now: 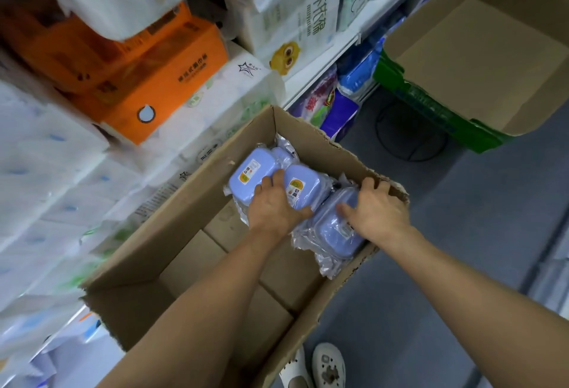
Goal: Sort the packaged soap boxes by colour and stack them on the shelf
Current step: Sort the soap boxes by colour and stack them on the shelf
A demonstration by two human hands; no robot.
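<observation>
Several lilac-blue soap boxes in clear plastic wrap lie at the far end of an open cardboard carton (160, 233). My left hand (274, 206) reaches into the carton and grips the middle soap box (300, 186), with its fingers against another soap box (246, 176) to the left. My right hand (377, 210) holds a wrapped soap box (334, 233) by the carton's right wall, thumb on its lid, fingers curled over its far edge. A further box (281, 153) lies partly hidden behind.
Shelves on the left hold white tissue packs (55, 172) and an orange tissue pack (160, 79). A second open carton with green print (474, 58) stands at the right on the grey floor. A white shelf edge (326, 61) runs behind. My shoes (326, 363) show below.
</observation>
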